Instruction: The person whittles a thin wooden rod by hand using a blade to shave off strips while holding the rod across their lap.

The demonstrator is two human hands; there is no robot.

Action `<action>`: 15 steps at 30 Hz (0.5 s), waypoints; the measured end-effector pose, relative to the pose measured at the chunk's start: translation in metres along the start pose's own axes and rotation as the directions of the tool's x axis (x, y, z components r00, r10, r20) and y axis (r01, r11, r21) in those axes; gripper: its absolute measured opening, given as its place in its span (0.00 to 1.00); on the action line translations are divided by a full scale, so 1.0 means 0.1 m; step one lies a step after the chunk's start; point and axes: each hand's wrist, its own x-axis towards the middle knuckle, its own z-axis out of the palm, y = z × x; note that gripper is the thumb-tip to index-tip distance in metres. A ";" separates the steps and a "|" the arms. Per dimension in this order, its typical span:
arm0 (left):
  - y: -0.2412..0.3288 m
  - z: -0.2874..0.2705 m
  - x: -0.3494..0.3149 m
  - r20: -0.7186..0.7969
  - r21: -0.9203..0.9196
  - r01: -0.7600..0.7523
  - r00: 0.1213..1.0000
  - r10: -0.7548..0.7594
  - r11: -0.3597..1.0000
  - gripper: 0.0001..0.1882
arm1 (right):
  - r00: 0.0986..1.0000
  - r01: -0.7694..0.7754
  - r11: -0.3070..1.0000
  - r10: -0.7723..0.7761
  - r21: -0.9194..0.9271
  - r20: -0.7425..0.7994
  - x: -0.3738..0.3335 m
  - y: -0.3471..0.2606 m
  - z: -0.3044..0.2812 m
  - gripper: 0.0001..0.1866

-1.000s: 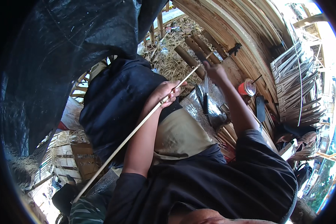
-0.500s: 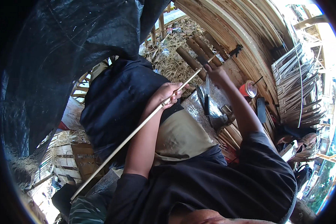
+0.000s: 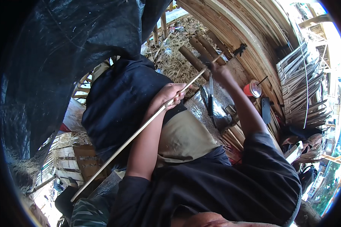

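Note:
A long, thin pale wooden stick (image 3: pixel 129 140) runs slantwise from the lower left up past both hands. My left hand (image 3: pixel 171 94) is closed round it above my lap, fingers curled under. Farther up, my right hand (image 3: pixel 220 73) is closed near the stick's far end, slightly blurred. A dark, flat, blade-like tool (image 3: pixel 205 60) juts from this hand across the stick; its exact kind is unclear. Below the right hand a knife with a black handle (image 3: pixel 210 108) lies on a shiny silvery sheet (image 3: pixel 195 106). A dark cloth (image 3: pixel 121 102) covers part of my legs.
Right of my right forearm stand a red cup with a clear lid and straw (image 3: pixel 252 89) and a dark phone (image 3: pixel 266 109). Bamboo pieces (image 3: pixel 193 56) lie beyond, over shavings (image 3: pixel 178 66). Long wooden slats (image 3: pixel 250 41) line the right; a black sheet (image 3: pixel 72 49) hangs left.
My right hand and the dark tool have shifted slightly to the right along the stick's far end. My left hand keeps its grip in nearly the same place.

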 end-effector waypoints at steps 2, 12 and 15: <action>-0.01 -0.03 -0.08 0.041 0.009 0.016 0.999 -0.017 1.000 0.14 | 0.999 -0.012 1.000 0.013 -0.025 0.041 -0.26 -0.19 -0.04 0.40; -0.07 0.03 -0.06 0.042 -0.065 0.024 0.999 -0.021 0.998 0.13 | 0.992 -0.103 0.991 0.096 0.089 0.087 -0.26 -0.11 -0.16 0.40; 0.03 0.14 -0.01 0.026 -0.018 0.060 0.998 -0.060 0.998 0.14 | 0.991 -0.073 0.997 0.075 0.027 -0.108 0.13 0.32 -0.04 0.44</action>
